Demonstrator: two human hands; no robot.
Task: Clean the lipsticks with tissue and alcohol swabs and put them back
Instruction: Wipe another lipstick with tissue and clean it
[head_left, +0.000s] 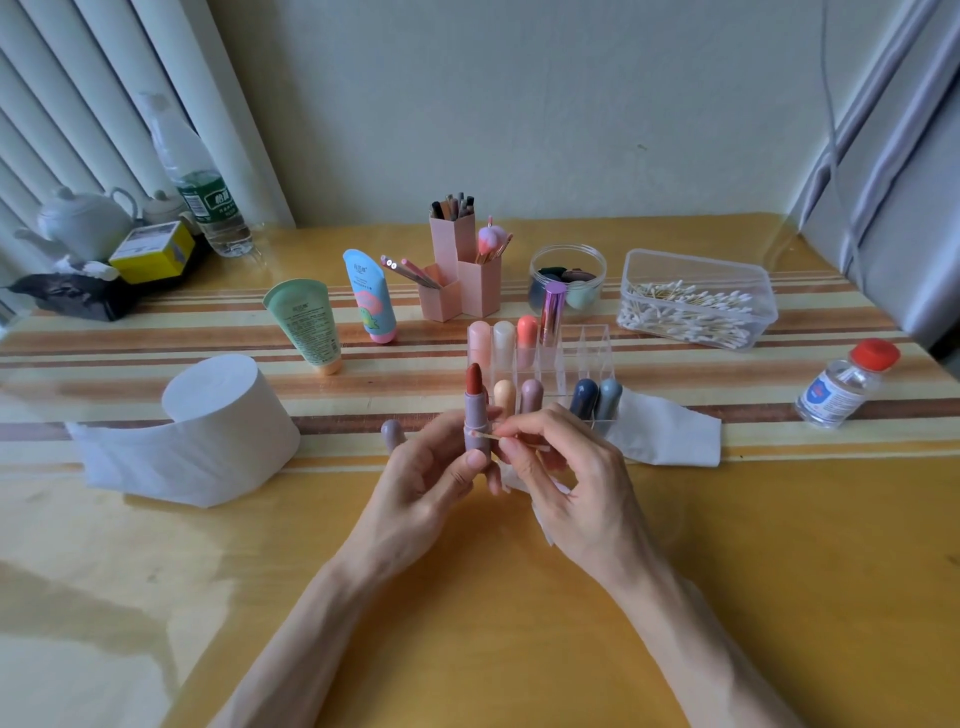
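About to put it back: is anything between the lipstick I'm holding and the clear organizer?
Nothing visible. The lipstick in the left hand sits just in front of the organizer; only the swab in the right hand touches its case.

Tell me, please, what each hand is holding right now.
Left hand: closed round the uncapped lipstick, held upright.
Right hand: pinching a cotton swab, its tip against the lipstick's tube.

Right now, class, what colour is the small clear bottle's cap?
Red. The cap shows best in the head view.
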